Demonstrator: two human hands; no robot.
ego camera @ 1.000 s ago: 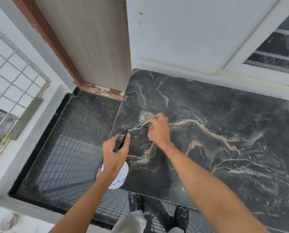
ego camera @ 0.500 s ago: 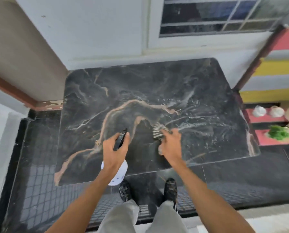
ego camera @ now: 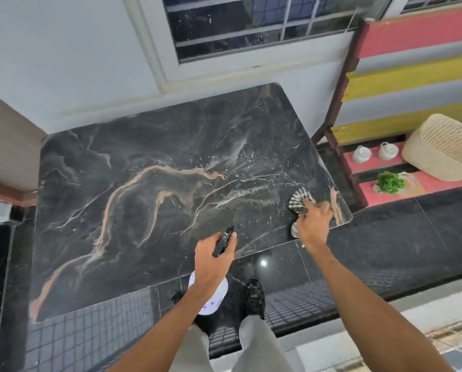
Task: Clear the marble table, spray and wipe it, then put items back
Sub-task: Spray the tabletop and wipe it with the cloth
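Veined black marble table (ego camera: 149,189) under right hand (ego camera: 314,224) pressing checked cloth (ego camera: 299,201); left hand (ego camera: 213,260) grips spray bottle (ego camera: 211,294).

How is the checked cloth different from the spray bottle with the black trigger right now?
The grey checked cloth is soft and crumpled, pressed flat on the dark marble table under the right hand. The white spray bottle with the black trigger is rigid, held off the table's near edge in the left hand. Both are gripped, one per hand.

Single head view, high up, looking steeply down over table (ego camera: 171,183); wall and window (ego camera: 251,25) at top, bench (ego camera: 412,76) at right, feet at bottom edge.
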